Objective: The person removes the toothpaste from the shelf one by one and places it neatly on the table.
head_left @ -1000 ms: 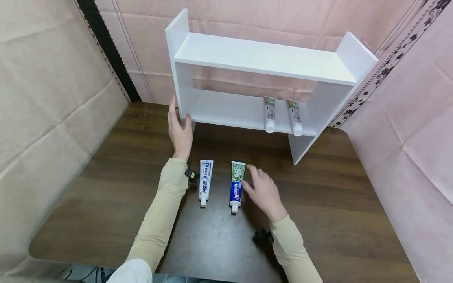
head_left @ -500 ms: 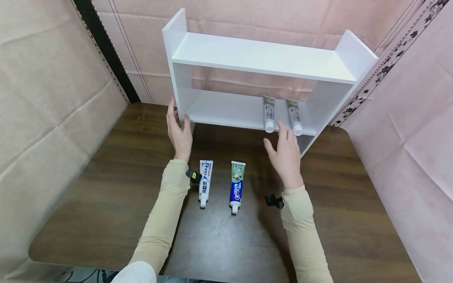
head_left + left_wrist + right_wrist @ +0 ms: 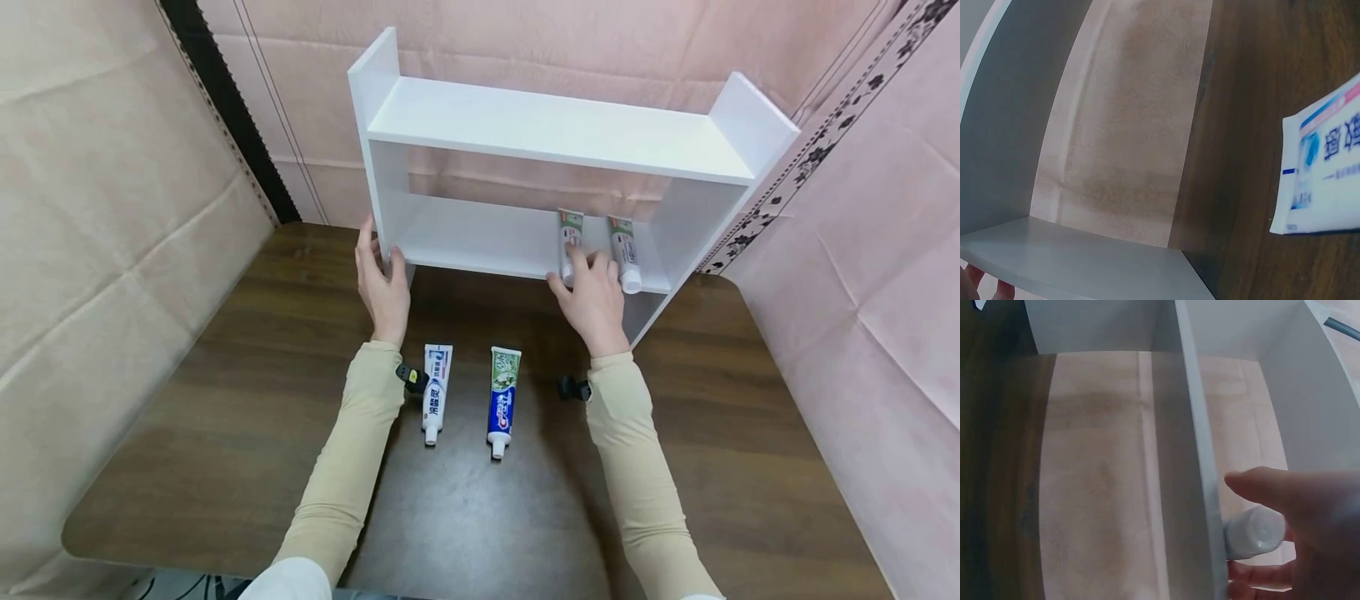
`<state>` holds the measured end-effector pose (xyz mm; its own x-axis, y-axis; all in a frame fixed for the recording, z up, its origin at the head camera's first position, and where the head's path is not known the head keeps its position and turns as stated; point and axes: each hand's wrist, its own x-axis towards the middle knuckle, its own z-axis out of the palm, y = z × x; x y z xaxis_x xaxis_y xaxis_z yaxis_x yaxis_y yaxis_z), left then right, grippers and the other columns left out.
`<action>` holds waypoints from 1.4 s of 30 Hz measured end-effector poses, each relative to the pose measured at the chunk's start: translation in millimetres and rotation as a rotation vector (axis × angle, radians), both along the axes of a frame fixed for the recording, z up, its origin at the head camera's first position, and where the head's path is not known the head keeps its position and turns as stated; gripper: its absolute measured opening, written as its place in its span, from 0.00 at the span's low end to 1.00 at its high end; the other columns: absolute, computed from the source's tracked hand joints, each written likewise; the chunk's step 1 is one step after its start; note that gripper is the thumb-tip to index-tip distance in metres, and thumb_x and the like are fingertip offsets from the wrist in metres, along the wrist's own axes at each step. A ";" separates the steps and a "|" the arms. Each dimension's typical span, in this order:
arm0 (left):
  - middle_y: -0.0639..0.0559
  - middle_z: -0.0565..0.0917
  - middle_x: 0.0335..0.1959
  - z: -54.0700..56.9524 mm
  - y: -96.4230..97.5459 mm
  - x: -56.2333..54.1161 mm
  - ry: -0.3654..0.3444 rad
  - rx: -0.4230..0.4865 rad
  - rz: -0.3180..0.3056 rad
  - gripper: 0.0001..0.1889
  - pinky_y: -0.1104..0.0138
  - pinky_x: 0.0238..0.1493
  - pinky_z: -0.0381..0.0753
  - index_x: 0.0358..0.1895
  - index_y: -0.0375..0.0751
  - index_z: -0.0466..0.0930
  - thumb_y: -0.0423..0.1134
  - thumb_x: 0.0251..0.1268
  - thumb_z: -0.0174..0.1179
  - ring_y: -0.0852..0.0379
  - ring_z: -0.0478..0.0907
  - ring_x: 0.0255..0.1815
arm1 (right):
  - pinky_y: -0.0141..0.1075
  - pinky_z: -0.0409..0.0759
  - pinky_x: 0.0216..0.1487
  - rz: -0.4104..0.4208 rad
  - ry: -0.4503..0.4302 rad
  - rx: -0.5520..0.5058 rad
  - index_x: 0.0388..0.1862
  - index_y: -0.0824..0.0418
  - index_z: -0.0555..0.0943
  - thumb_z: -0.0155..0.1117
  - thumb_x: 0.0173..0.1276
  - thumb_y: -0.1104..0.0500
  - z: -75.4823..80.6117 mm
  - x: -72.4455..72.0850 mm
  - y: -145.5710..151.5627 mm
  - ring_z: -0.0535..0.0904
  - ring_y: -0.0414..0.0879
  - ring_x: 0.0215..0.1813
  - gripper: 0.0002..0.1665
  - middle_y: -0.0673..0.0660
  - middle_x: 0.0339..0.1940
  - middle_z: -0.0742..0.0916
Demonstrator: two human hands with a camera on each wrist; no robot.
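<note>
In the head view, my left hand (image 3: 385,296) holds the left side panel of a white two-tier shelf (image 3: 480,237), fingers on the outside and thumb at the front edge. Its fingertips (image 3: 1004,290) show past the panel in the left wrist view. My right hand (image 3: 596,304) reaches round the left toothpaste tube (image 3: 567,229) on the lower board, with its index finger over the tube. In the right wrist view the thumb stands apart from the tube's white cap (image 3: 1263,530), fingers on the cap's other side. A second tube (image 3: 624,250) lies just right.
On the brown table (image 3: 225,433) lie a white-and-blue toothpaste tube (image 3: 435,392) and a green-and-blue toothpaste tube (image 3: 502,396), caps toward me. Pink cloth (image 3: 525,42) hangs behind the shelf. Dark cameras sit on both wrists.
My right hand has moved from beside the green-and-blue toothpaste tube up to the shelf, then left onto the left tube there. My left hand has stayed at the side panel.
</note>
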<state>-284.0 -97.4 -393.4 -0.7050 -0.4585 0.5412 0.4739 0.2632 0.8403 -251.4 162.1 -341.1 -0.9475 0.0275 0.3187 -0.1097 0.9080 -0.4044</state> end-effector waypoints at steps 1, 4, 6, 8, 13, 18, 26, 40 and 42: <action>0.42 0.71 0.62 -1.9 -0.3 -1.5 -0.004 -0.002 0.002 0.26 0.56 0.50 0.74 0.72 0.47 0.61 0.32 0.72 0.49 0.49 0.72 0.56 | 0.55 0.73 0.46 -0.006 0.006 -0.002 0.71 0.56 0.66 0.58 0.71 0.46 -1.7 -0.3 -0.1 0.67 0.62 0.51 0.33 0.70 0.54 0.72; 0.44 0.72 0.62 -10.5 -2.4 -9.8 -0.001 -0.010 0.009 0.26 0.56 0.51 0.74 0.72 0.50 0.62 0.35 0.73 0.49 0.51 0.72 0.56 | 0.54 0.73 0.44 -0.028 0.045 -0.022 0.67 0.56 0.69 0.58 0.70 0.48 -6.4 -0.4 -0.8 0.68 0.61 0.49 0.29 0.68 0.52 0.73; 0.45 0.72 0.62 -17.2 -4.6 -16.2 0.013 -0.012 0.009 0.26 0.55 0.50 0.74 0.72 0.52 0.62 0.36 0.73 0.50 0.52 0.73 0.56 | 0.54 0.73 0.41 -0.044 0.074 -0.034 0.64 0.57 0.70 0.58 0.70 0.50 -9.5 -0.3 -1.3 0.68 0.60 0.47 0.25 0.68 0.51 0.73; 0.46 0.73 0.61 -21.3 -6.3 -19.6 0.026 -0.018 0.011 0.25 0.55 0.50 0.74 0.71 0.55 0.62 0.38 0.73 0.51 0.53 0.73 0.56 | 0.54 0.74 0.40 -0.056 0.099 -0.044 0.61 0.57 0.70 0.57 0.70 0.52 -12.2 0.0 -2.4 0.68 0.60 0.46 0.23 0.68 0.49 0.74; 0.46 0.74 0.59 -25.0 -7.1 -21.3 0.045 -0.023 0.012 0.25 0.55 0.50 0.75 0.71 0.57 0.63 0.39 0.73 0.51 0.55 0.73 0.54 | 0.55 0.74 0.38 -0.081 0.127 -0.064 0.58 0.58 0.70 0.56 0.70 0.56 -17.8 1.0 -3.9 0.70 0.60 0.43 0.20 0.67 0.48 0.75; 0.45 0.74 0.59 -25.0 -5.2 -21.0 0.048 -0.045 0.021 0.25 0.58 0.49 0.74 0.71 0.57 0.62 0.40 0.74 0.50 0.55 0.73 0.54 | 0.54 0.75 0.35 -0.083 0.122 -0.096 0.57 0.59 0.70 0.53 0.70 0.57 -21.3 5.5 -3.0 0.71 0.59 0.43 0.18 0.67 0.46 0.76; 0.46 0.74 0.59 -26.5 -4.9 -23.2 0.042 -0.005 0.024 0.24 0.55 0.49 0.73 0.70 0.60 0.63 0.40 0.73 0.50 0.56 0.73 0.54 | 0.56 0.75 0.33 -0.082 0.162 -0.087 0.53 0.58 0.74 0.55 0.69 0.55 -20.8 7.4 -1.4 0.78 0.64 0.35 0.15 0.69 0.38 0.83; 0.50 0.74 0.59 -27.1 -3.9 -24.0 0.026 -0.007 0.048 0.24 0.60 0.49 0.72 0.70 0.62 0.63 0.41 0.74 0.49 0.57 0.73 0.53 | 0.50 0.70 0.17 -0.064 0.275 -0.014 0.46 0.61 0.71 0.52 0.69 0.57 -24.6 20.1 -3.5 0.76 0.61 0.18 0.11 0.64 0.20 0.82; 0.50 0.75 0.58 -27.5 -3.9 -24.2 0.024 -0.007 0.051 0.24 0.63 0.49 0.72 0.70 0.63 0.64 0.41 0.74 0.49 0.58 0.73 0.53 | 0.49 0.70 0.17 -0.063 0.271 -0.011 0.46 0.61 0.71 0.52 0.69 0.56 -25.2 22.8 -3.3 0.76 0.60 0.18 0.11 0.64 0.20 0.82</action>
